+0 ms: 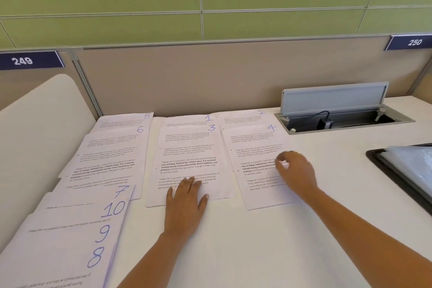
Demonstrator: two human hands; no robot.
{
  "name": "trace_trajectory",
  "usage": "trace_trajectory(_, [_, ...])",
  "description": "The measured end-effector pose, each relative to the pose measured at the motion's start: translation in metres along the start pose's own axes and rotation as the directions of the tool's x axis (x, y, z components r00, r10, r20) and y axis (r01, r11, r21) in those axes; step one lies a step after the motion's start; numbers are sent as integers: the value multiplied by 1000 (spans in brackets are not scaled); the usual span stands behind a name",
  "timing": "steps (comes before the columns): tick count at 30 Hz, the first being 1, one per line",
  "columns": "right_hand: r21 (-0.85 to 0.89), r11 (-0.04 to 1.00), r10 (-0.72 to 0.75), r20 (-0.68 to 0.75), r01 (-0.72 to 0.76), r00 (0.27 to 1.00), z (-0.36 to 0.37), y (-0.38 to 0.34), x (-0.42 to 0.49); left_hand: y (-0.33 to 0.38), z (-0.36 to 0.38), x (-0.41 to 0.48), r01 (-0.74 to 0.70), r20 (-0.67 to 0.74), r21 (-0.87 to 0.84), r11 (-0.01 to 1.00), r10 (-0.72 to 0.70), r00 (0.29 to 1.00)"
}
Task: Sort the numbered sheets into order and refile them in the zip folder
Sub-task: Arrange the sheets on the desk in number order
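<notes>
Looking nearest first, I see a fanned pile at my near left: sheet 8 [70, 264], then sheet 9 [65, 234], sheet 10 [77, 214] and sheet 7 [93, 197] stepping away, so that run is out of order. Bare desk [233, 241] lies between my forearms, the best room I have for building one stack.

My left hand [185, 196] lies flat with straight fingers, pressing the near edge of sheet 3 [189, 154] and gripping nothing. My right hand [294, 170] is over sheet 4 [254, 154] with fingers bent toward the thumb. It is blurred, and I cannot tell whether it has pinched the paper or only brushes it.

I judge the step to be gathering the low numbers. I would pin 3 with the left palm and slide 4 out by its free right edge rather than lift from the middle, since thin sheets buckle. Sheet 3 overlaps sheet 1 [187, 121] and sheet 4 overlaps sheet 2 [243, 118], so pulling one could drag the one beneath. At far left, sheet 6 [112, 147] covers most of sheet 5 [121, 120].

The zip folder [402, 166] lies well apart at the right, partly cut off by the view, and the desk toward it looks open. Farther back, an open cable hatch [339, 121] sits just beside sheets 2 and 4, and a corner could slip in. The partition [187, 77] closes the far side.
</notes>
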State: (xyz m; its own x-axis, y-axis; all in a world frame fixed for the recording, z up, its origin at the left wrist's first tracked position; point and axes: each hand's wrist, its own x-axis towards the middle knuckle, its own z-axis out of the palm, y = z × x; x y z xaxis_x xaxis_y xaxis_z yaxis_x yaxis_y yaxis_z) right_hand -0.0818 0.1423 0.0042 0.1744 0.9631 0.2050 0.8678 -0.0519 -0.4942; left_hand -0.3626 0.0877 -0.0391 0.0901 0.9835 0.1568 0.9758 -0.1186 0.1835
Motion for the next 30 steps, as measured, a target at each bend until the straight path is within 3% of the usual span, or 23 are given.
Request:
trace_trajectory(3, [-206, 960, -147, 200, 188, 969, 17, -10, -23, -1, 1, -1, 22, 12, 0, 1000, -22, 1000])
trace_trajectory(5, [-260, 940, -152, 254, 219, 955, 26, -12, -29, -1, 2, -2, 34, 2, -32, 999, -34, 999])
trace_trajectory(13, [-257, 948, -124, 237, 185, 964, 34, -15, -18, 5, -5, -4, 55, 92, -30, 998, -52, 994])
trace_trajectory(30, [-274, 939, -146, 232, 208, 962, 49, -32, -4, 5, -1, -6, 31, -22, -25, 999, -32, 999])
